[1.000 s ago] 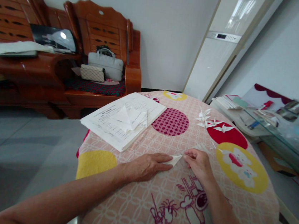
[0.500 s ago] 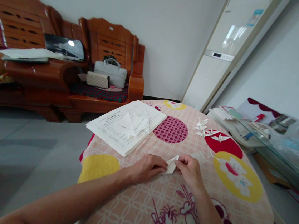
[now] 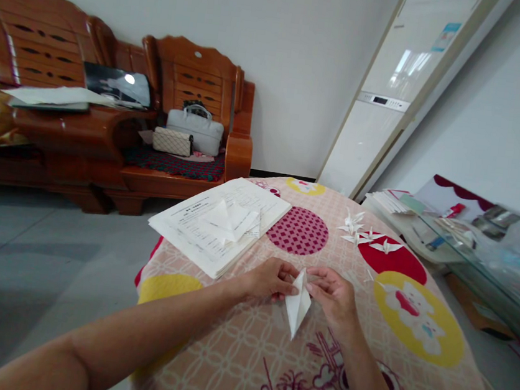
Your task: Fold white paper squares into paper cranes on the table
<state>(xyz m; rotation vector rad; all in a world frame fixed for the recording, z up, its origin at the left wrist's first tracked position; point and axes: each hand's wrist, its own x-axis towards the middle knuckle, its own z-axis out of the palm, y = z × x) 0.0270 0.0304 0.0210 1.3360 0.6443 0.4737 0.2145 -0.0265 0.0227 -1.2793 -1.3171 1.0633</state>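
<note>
Between my hands is a folded white paper (image 3: 298,309), now a long diamond with one point toward me and a crease down its middle. My left hand (image 3: 273,279) pinches its left edge near the upper end, thumb on top. On the opposite edge, my right hand (image 3: 331,292) grips it with thumb and fingers closed. Fingers hide part of the paper's upper end. Farther off to the right, several white folded paper cranes (image 3: 385,247) lie together on the tablecloth.
A stack of printed sheets (image 3: 180,236) with loose white paper pieces (image 3: 229,219) on top lies at the table's left. The round table wears a patterned cloth (image 3: 223,353). A glass shelf (image 3: 468,262) with clutter stands right; a wooden chair (image 3: 202,82) holds bags behind.
The paper has gone from a small flat folded shape to a long diamond pointing toward me. Both hands now hold it by its two sides, and the view has shifted slightly.
</note>
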